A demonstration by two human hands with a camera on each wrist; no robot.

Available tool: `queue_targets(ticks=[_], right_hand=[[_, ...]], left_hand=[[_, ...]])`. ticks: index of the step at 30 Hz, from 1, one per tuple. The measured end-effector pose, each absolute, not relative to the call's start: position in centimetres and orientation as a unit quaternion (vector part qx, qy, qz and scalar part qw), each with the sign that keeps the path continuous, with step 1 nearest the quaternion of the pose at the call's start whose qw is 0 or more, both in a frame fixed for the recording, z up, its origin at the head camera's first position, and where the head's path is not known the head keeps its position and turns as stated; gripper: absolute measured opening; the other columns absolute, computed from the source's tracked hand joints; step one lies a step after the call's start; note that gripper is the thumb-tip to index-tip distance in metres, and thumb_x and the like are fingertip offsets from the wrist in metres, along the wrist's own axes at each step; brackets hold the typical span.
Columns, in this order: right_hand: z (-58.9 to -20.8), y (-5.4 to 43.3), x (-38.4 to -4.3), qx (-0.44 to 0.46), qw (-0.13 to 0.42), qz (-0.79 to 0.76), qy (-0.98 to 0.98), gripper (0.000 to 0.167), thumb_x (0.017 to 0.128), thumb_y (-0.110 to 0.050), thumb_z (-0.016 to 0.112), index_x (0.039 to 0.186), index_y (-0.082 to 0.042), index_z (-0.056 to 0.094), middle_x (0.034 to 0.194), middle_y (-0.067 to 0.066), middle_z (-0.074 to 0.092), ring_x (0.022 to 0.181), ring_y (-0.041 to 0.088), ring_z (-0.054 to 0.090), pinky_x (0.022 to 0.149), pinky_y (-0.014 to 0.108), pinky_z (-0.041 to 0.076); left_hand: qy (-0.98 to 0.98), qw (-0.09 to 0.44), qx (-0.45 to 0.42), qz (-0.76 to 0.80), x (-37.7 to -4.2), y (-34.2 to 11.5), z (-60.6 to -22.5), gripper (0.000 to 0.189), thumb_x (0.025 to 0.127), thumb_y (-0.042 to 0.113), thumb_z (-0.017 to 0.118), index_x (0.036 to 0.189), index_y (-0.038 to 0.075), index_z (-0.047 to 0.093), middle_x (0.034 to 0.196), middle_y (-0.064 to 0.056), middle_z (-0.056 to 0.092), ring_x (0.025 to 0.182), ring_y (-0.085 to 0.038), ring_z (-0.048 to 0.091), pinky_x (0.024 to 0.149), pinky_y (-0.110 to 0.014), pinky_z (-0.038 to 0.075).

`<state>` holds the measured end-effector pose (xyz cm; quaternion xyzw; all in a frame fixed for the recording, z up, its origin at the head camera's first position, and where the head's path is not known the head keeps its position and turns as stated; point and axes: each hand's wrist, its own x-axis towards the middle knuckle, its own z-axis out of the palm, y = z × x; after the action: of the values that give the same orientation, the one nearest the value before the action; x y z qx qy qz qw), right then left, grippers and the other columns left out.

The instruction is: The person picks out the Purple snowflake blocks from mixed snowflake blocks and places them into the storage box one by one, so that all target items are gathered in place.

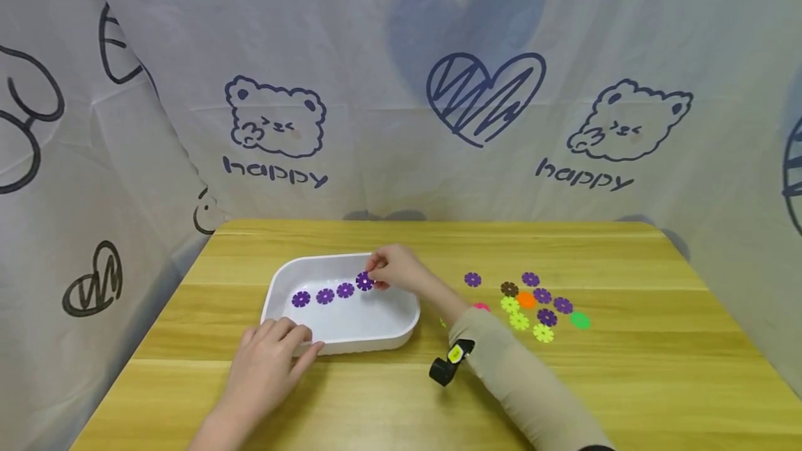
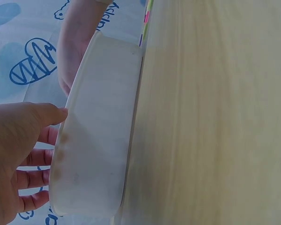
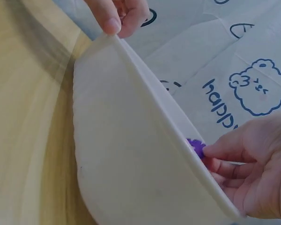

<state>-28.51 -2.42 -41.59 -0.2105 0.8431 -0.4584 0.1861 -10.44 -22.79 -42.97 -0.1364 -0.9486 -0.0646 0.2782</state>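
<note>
A white plastic basin with rounded corners stands on the wooden table. My left hand holds its near left rim, thumb outside and the other fingers over the inner side, as the left wrist view of that hand shows. Over the basin's far right part, my right hand pinches a purple notched disc between thumb and fingertips. Three more purple discs lie inside the basin in a slanting row. From the right wrist, the pinched purple disc peeks past the rim, partly hidden by it.
Right of the basin, loose notched discs lie scattered on the table: several purple and yellow-green, plus an orange, a brown, a green and a pink one. A printed cloth hangs behind.
</note>
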Motion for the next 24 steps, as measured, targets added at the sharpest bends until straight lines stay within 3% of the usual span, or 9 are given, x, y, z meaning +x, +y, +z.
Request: queue_targets(ticks=[8,12,17,24], right_hand=[[-42.5,-4.0,-29.3,-0.208,0.194,-0.413,0.865,0.003,0.088,0.002,0.064,0.088,0.001,0.066,0.079,0.008,0.064,0.061,0.013,0.059,0.061,0.025,0.055],[-42.7,-4.1,-29.1,-0.217,0.154,-0.368,0.891,0.003,0.085,0.001,0.065,0.086,-0.002,0.066,0.077,0.006,0.064,0.063,0.014,0.058,0.058,0.022,0.049],[-42.6,-4.1,-28.6,-0.228,0.091,-0.289,0.925,0.005,0.081,-0.005,0.067,0.081,-0.009,0.066,0.081,0.003,0.066,0.073,0.014,0.055,0.067,0.024,0.046],[-42.3,-3.5,-27.4,-0.239,0.066,-0.3,0.921,0.006,0.085,-0.013,0.07,0.087,-0.01,0.066,0.085,0.003,0.067,0.077,0.014,0.057,0.071,0.025,0.049]], left_hand=[[-0.945,0.289,-0.141,-0.061,-10.3,-22.8,-42.9,0.021,0.078,0.037,0.076,0.082,0.019,0.067,0.083,0.004,0.062,0.076,-0.015,0.054,0.07,-0.035,0.042],[-0.945,0.289,-0.142,-0.063,-10.5,-22.8,-42.8,0.02,0.079,0.036,0.076,0.083,0.019,0.066,0.083,0.004,0.062,0.076,-0.015,0.054,0.069,-0.035,0.042],[-0.945,0.287,-0.141,-0.068,-10.6,-22.8,-42.8,0.019,0.079,0.035,0.076,0.082,0.018,0.067,0.083,0.003,0.063,0.077,-0.016,0.055,0.07,-0.035,0.043],[-0.946,0.283,-0.141,-0.066,-10.4,-22.9,-42.9,0.019,0.079,0.036,0.076,0.082,0.019,0.067,0.083,0.004,0.063,0.077,-0.016,0.056,0.072,-0.037,0.044]])
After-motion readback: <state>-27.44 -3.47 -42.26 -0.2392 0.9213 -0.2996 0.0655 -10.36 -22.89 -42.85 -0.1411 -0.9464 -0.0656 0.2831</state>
